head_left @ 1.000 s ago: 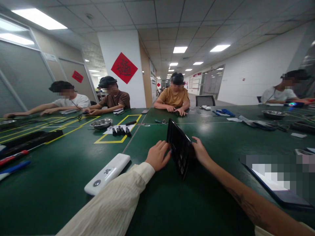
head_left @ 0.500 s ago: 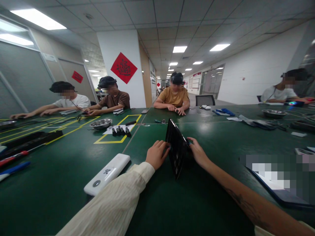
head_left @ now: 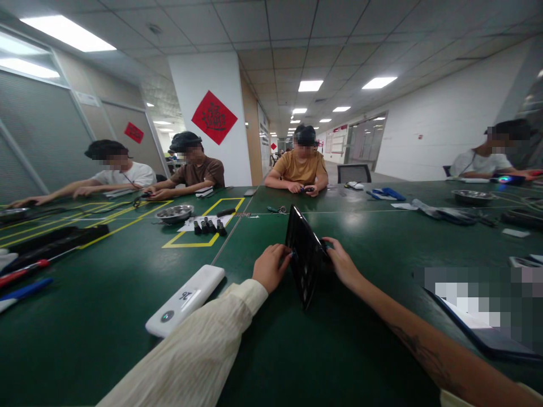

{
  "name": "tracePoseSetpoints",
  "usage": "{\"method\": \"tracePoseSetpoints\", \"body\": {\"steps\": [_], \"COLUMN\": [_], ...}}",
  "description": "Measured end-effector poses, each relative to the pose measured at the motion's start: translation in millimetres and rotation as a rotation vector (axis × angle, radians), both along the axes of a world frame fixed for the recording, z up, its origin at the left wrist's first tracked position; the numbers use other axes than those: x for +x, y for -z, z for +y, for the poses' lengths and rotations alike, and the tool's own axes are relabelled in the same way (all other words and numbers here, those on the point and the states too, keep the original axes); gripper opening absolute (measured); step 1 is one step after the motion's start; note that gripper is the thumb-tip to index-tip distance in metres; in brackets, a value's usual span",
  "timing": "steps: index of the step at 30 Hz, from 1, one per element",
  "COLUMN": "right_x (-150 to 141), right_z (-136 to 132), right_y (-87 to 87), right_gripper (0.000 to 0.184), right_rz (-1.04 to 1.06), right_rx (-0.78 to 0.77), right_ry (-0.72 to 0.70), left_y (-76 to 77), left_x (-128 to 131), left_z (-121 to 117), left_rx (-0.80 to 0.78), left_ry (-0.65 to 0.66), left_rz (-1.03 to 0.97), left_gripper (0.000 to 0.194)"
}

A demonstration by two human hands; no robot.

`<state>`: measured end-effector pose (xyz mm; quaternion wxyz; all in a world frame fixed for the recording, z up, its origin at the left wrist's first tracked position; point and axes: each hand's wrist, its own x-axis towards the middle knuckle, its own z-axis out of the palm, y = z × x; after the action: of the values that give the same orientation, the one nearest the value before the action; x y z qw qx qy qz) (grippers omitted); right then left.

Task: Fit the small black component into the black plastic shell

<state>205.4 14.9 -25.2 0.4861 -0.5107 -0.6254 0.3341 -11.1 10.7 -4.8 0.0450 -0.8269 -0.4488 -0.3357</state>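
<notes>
A flat black panel (head_left: 303,257) with a glossy edge stands on its edge on the green table, tilted; its exact kind cannot be made out. On its left face, the closed fingertips of my left hand (head_left: 271,265) press near the middle, with a small bluish spot at the tips. My right hand (head_left: 341,263) grips the panel from the other side, its thumb and fingers partly hidden behind a dark part there. Left of my left sleeve lies a white power bank (head_left: 186,299) marked 26.
On the green table (head_left: 254,373) lie several black cylindrical pieces (head_left: 210,226) on paper, a metal bowl (head_left: 175,213), a blue-handled tool (head_left: 27,294) and a red one (head_left: 25,276). At right is a dark-edged tablet-like thing (head_left: 466,333). Across sits a person in a tan shirt (head_left: 301,169); others work nearby.
My hands and the black panel are almost unchanged. The person across has raised their hands slightly and holds a small dark thing. The far-left person's arm reaches further left.
</notes>
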Motion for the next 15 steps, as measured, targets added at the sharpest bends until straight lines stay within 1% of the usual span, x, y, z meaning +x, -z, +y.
{"method": "tracePoseSetpoints", "body": {"steps": [6,11,15], "right_x": [-0.1,-0.5,-0.6], "right_z": [-2.2,-2.6,0.4], "right_y": [-2.3,-4.1,-0.9], "right_gripper": [0.041,0.041,0.041], "right_rz": [0.021,0.023,0.026], "right_rx": [-0.023,-0.03,-0.031], "right_ry": [-0.003,0.003,0.004], "left_y": [-0.5,-0.3,-2.4], "left_x": [0.9,1.2,1.7], "left_z": [-0.8,-0.8,-2.4], "left_rx": [-0.034,-0.034,-0.043], "left_ry": [-0.013,0.011,0.014], "left_rz": [0.008,0.005,0.03], "left_gripper": [0.016,0.016,0.019]}}
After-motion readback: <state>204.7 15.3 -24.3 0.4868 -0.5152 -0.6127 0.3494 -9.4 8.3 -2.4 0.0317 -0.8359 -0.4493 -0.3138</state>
